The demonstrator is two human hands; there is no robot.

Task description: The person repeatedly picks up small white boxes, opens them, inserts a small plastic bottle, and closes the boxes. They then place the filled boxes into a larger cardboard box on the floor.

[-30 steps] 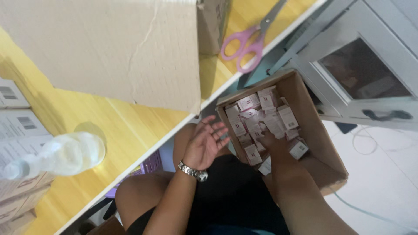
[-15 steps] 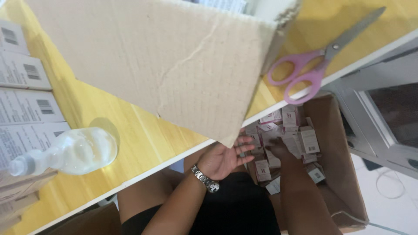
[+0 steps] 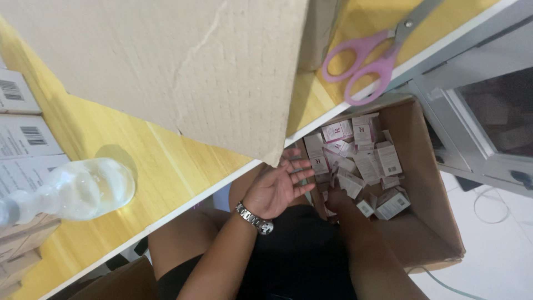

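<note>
Hands down low, below the table edge, over a lap. Left hand [image 3: 275, 189] spread wide, palm up, fingers [image 3: 297, 165] fanned out, holding nothing; sits just beside the box [image 3: 427, 183], ready like a little tray. Wears a watch [image 3: 254, 218] at the wrist. Right hand [image 3: 337, 195] dips into the box, among the small packs [image 3: 366, 161]; fingers buried in the pile, so cannot tell whether shut on a pack or only touching. Packs lie jumbled, white and pink, tipped every which way, right under and past the right hand, filling the far part of the box. Box rests open by the knees, flaps out, so easy to reach into from the seat.

Up past both hands, yellow table [image 3: 166, 161]. Big cardboard flap [image 3: 166, 66] hangs over the edge above the left hand, hiding the fingertips a bit. Scissors [image 3: 372, 61] with pink handles lie on the table, above the right hand, well apart from it. Clear bottle [image 3: 72, 191] on its side far to the left of the left hand. White labelled cartons [image 3: 25, 133] stacked at that same far side.
</note>
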